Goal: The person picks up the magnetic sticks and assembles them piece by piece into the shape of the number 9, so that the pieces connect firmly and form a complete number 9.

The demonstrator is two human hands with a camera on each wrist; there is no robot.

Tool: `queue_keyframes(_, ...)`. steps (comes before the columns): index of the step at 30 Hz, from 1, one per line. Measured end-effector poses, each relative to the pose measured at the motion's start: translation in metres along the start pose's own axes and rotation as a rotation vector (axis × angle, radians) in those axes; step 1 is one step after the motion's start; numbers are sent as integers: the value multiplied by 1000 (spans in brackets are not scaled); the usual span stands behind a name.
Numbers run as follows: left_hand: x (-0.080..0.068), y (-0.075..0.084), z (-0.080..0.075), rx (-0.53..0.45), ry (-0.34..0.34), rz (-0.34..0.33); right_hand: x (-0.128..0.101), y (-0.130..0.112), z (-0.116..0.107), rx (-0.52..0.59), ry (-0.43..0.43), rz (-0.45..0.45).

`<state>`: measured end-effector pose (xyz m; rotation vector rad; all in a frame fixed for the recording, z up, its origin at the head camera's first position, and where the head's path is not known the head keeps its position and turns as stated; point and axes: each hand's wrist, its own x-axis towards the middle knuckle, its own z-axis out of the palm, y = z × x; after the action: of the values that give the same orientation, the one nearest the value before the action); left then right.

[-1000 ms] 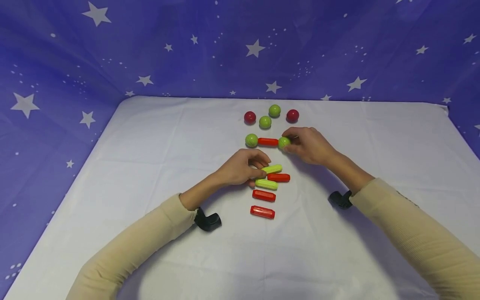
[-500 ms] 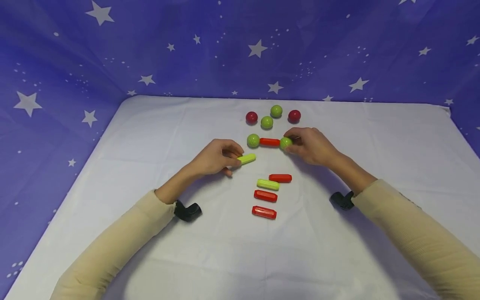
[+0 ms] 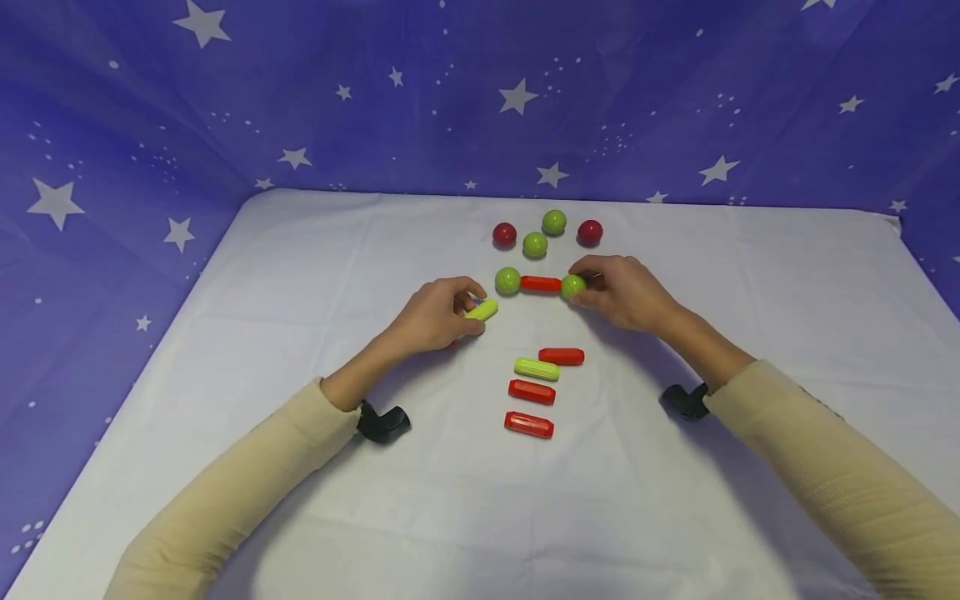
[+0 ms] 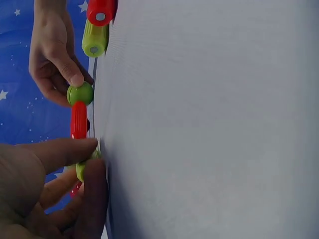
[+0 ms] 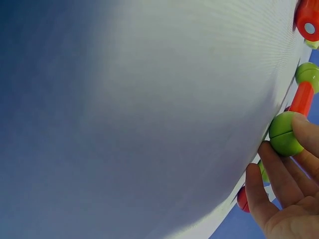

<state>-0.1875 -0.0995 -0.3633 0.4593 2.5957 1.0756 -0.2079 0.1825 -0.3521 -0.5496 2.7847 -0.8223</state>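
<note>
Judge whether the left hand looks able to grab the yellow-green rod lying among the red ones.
Probably not straight away: the left hand pinches another rod and would likely need to release it first. Nothing visible blocks the way to the lying rod, though.

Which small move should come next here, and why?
Perhaps the left hand should bring its yellow-green rod to the left green ball: it pinches the rod close by, while the right hand holds the right green ball across the red rod.

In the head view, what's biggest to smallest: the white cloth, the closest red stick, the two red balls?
1. White cloth
2. Closest red stick
3. Left red ball and right red ball: too alike to rank.
</note>
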Motion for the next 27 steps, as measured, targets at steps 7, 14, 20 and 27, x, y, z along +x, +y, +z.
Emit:
queue_keyframes(7,0,0,1,-19,-21,-9,0,1,0,-1,8,-9)
queue_keyframes(14,0,2,1,-42,-37,10,0,1,0,-3,4,-7)
queue_keyframes(20,1,3,4,-136,-73,16,0,1,0,0,1,-6)
queue_keyframes(27,2,3,7,-247,-74,14,0,1,0,-3,2,-4)
